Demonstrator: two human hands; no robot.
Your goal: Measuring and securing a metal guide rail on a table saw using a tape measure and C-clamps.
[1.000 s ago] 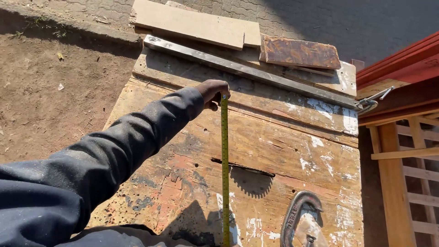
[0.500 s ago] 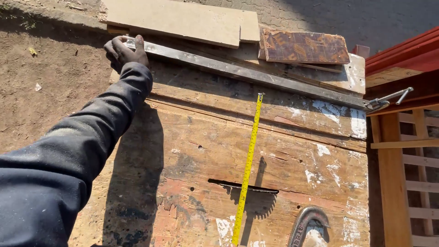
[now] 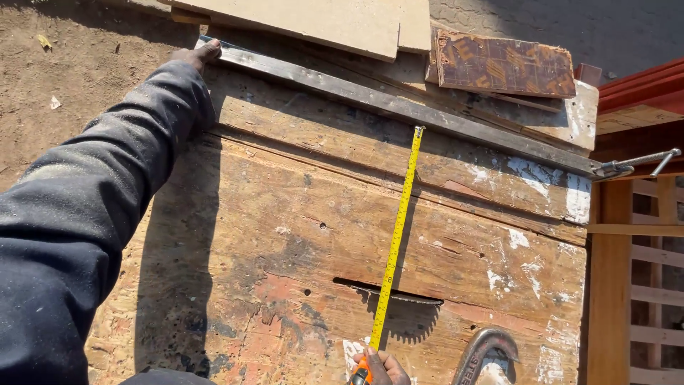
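Yellow tape measure point(image 3: 395, 242) stretched across worn plywood saw table point(image 3: 285, 235), over blade slot point(image 3: 388, 292), tip at metal fence bar point(image 3: 399, 107). Right hand point(image 3: 381, 367) gripping tape case. Left hand point(image 3: 199, 53) gripping bar end. Risk: unhooked tip slipping, skewed reading.

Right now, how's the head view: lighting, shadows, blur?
Head view: hard direct sun, sharp overall. The left arm's shadow darkens the wooden table beside the sleeve; the yellow tape measure casts a thin shadow to its right. Pale boards at the top look bright, nearly washed out. Right hand is cropped by the bottom edge.
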